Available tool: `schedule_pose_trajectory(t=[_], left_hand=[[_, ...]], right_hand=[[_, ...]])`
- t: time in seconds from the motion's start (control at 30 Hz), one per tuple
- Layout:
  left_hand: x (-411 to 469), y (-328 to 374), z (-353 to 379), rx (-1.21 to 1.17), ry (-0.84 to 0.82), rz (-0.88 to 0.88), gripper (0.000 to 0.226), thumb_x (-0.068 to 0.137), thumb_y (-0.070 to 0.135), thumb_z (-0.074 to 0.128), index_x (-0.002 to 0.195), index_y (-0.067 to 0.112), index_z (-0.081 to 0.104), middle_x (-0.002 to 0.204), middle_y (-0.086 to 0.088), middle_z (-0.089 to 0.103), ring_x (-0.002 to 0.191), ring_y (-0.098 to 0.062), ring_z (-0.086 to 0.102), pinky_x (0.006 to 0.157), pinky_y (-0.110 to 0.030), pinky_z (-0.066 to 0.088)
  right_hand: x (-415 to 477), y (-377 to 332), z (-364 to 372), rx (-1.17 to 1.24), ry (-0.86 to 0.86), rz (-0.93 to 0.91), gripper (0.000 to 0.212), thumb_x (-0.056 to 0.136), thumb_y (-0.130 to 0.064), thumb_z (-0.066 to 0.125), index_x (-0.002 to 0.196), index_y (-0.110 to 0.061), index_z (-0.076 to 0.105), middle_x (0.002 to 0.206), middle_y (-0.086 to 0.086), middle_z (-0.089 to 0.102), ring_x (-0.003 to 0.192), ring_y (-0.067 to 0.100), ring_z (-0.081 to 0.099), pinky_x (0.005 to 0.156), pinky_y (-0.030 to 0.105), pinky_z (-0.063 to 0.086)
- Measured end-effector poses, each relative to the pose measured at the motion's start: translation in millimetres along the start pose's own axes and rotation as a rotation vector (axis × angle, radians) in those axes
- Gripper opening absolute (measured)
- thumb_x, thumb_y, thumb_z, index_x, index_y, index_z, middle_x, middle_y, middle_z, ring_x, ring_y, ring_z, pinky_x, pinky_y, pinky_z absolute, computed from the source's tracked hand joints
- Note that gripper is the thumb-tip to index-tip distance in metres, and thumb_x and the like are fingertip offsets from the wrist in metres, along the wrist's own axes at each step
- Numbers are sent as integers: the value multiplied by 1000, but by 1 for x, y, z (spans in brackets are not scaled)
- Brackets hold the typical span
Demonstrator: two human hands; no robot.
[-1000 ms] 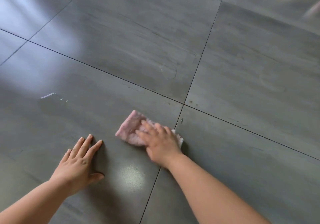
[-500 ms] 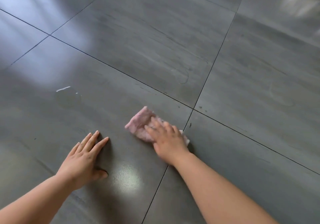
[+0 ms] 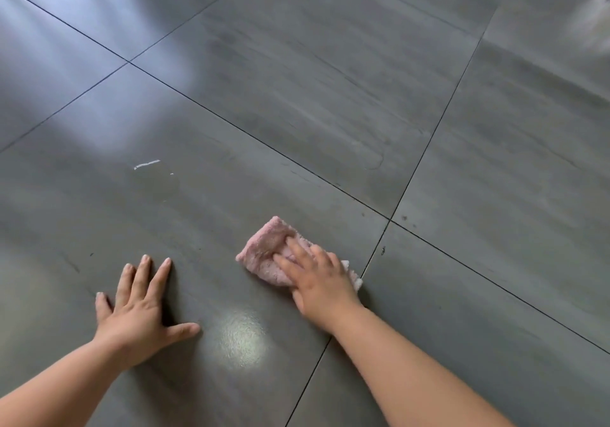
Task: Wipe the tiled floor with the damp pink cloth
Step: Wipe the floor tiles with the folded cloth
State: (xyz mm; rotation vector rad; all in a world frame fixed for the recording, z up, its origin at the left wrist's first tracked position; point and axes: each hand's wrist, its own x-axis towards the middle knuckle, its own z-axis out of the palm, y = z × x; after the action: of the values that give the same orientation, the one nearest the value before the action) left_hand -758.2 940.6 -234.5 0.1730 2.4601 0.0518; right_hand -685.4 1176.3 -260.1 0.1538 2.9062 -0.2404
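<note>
1 left hand (image 3: 138,316), 1 right hand (image 3: 321,283), 1 pink cloth (image 3: 265,250), 1 puddle (image 3: 156,179)

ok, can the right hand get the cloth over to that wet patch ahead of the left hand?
Probably yes. Only bare tile lies between the pink cloth under the right hand and the wet patch; the left hand rests flat nearer the person, off that line.

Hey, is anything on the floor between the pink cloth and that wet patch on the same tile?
Nothing visible: only bare grey tile lies between the folded pink cloth under the right hand and the wet patch. The left hand rests flat nearer, off that path.
</note>
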Motion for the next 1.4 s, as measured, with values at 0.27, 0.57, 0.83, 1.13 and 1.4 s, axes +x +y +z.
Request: schedule_pose_trajectory(t=[0.27,0.57,0.83,1.13,1.4], left_hand=[[4,-8,-7,60,-139,24,112,72,59,58,140,24,-24,152,-4,-28,141,-24,-25,116,-52,1],[2,-11,-12,40,-142,38,111,74,53,61,140,24,-23,153,-3,-27,141,-23,-24,116,-51,-1],[0,-12,-14,53,-110,53,109,75,50,62,141,25,-20,154,-2,-24,143,-23,-20,118,-47,2],[-3,-11,-14,63,-78,62,108,75,51,62,141,24,-19,154,-3,-23,143,-23,-18,119,-41,2],[0,-11,-13,47,-55,86,108,75,51,62,141,23,-19,154,-5,-22,143,-24,-18,119,-37,0]], right_hand=[[-12,9,-3,102,242,408,58,67,-20,71,121,-25,53,136,8,45,101,31,50,72,41,53],[7,17,5,1,248,132,53,63,-27,49,116,-23,52,124,11,54,92,36,57,72,40,53],[-28,-20,23,24,220,23,82,41,-52,79,111,-28,44,122,4,41,90,26,39,60,38,57],[-20,17,13,-37,238,192,80,30,-25,82,101,-15,47,110,15,50,69,33,55,40,34,51],[-17,-17,31,-135,300,-365,89,31,-46,74,112,-30,41,125,1,44,101,22,41,101,38,23]])
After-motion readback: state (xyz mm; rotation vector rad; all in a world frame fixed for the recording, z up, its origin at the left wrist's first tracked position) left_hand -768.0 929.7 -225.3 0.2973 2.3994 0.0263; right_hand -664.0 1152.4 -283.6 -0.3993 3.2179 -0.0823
